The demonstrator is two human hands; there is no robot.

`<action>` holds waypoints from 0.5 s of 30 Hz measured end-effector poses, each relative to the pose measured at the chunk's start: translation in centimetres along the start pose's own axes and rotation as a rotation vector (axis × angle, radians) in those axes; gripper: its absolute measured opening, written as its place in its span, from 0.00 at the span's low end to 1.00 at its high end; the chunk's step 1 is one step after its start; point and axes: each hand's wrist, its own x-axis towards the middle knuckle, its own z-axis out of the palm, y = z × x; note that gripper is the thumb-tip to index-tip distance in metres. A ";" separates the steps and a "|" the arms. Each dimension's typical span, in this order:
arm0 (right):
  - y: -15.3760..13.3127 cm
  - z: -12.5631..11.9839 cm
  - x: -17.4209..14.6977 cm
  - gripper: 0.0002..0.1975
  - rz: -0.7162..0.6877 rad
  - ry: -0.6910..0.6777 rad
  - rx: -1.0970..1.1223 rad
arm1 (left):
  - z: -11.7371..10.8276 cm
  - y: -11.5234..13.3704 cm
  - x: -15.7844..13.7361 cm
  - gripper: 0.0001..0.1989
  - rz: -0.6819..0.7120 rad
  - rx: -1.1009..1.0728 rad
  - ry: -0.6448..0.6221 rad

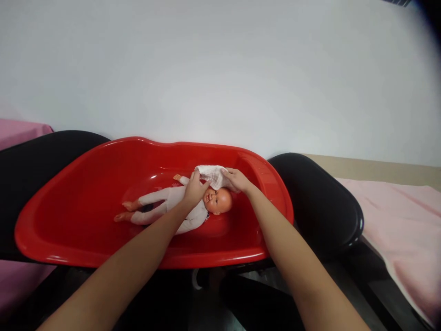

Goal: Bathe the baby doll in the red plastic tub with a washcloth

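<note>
A baby doll [182, 202] with a white cloth body lies on its back in a red baby bathtub [86, 184], its head to the right and its bare feet to the left. Above the doll's head, a white gauze cloth [214, 175] is spread between my two hands. My left hand [196, 189] pinches the cloth's left side, beside the doll's face and over its chest. At the cloth's right edge, my right hand [237, 179] grips it with fingers closed. Part of the doll's trunk is hidden behind my left forearm.
Black side surfaces flank the tub, one on the left [44, 151] and one on the right [320, 202]. A pink sheet [403, 220] covers a surface at the far right, and another pink cover [24, 131] shows at the far left. A pale wall [220, 78] rises directly behind the tub.
</note>
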 end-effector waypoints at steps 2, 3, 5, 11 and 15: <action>0.6 -0.2 0.3 0.25 -0.022 0.015 -0.046 | -0.2 0.1 0.1 0.07 0.041 0.004 0.046; 0.9 -0.3 0.4 0.24 -0.040 0.041 -0.095 | -0.3 0.2 0.2 0.07 0.049 -0.008 0.062; 1.3 -0.6 0.5 0.20 -0.080 0.127 -0.245 | -0.5 0.5 0.4 0.09 0.021 -0.063 0.076; 0.2 -0.9 -0.3 0.12 -0.187 0.328 -0.542 | -0.8 1.4 0.4 0.10 -0.104 -0.454 0.020; -0.7 -0.7 -1.0 0.11 -0.241 0.399 -0.548 | -0.8 2.4 0.1 0.10 -0.206 -0.682 0.082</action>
